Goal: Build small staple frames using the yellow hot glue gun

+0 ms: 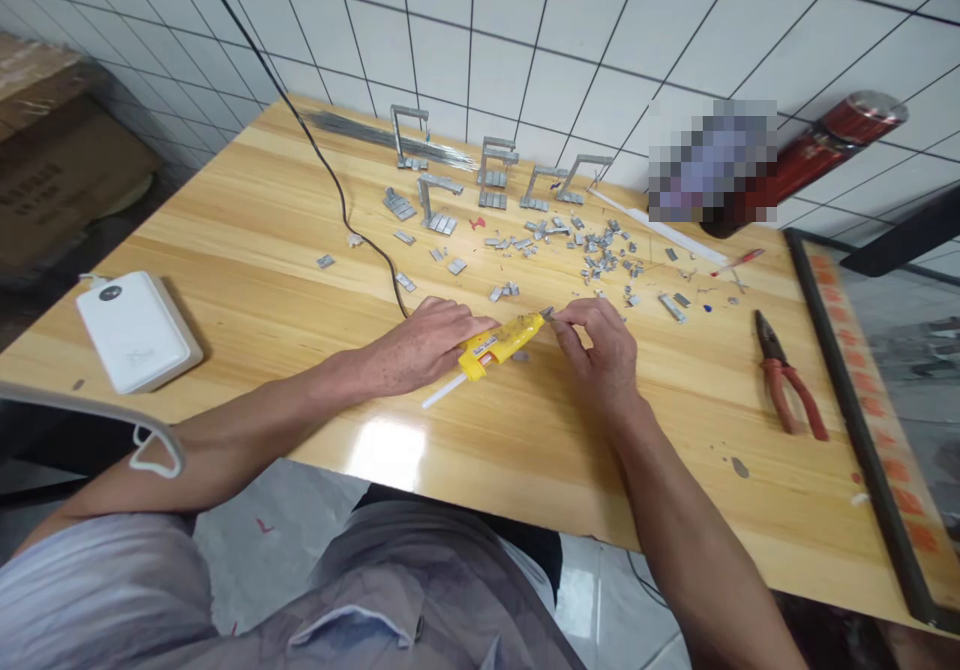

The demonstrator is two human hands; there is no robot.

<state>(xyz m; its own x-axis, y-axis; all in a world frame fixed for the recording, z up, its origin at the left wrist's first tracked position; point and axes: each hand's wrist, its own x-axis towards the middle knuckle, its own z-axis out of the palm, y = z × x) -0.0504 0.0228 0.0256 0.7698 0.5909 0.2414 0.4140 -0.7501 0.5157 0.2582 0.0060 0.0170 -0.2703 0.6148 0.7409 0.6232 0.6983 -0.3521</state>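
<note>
My left hand [431,343] is closed round a yellow glue gun [508,342], whose nozzle points right and away from me. A white glue stick [444,391] sticks out of its rear. At the nozzle, my right hand [600,348] pinches a small grey piece [548,314] between thumb and fingers. Beyond the hands lie many small grey pieces [600,250], scattered over the wooden table [285,250]. Several grey hook-shaped stands [439,205] rise from flat bases behind them.
A white power bank [135,332] lies at the left. Red-handled pliers [787,380] and a black-framed panel [855,430] are at the right. A red flask [817,165] leans by the tiled wall, and a black cable [341,190] crosses the table.
</note>
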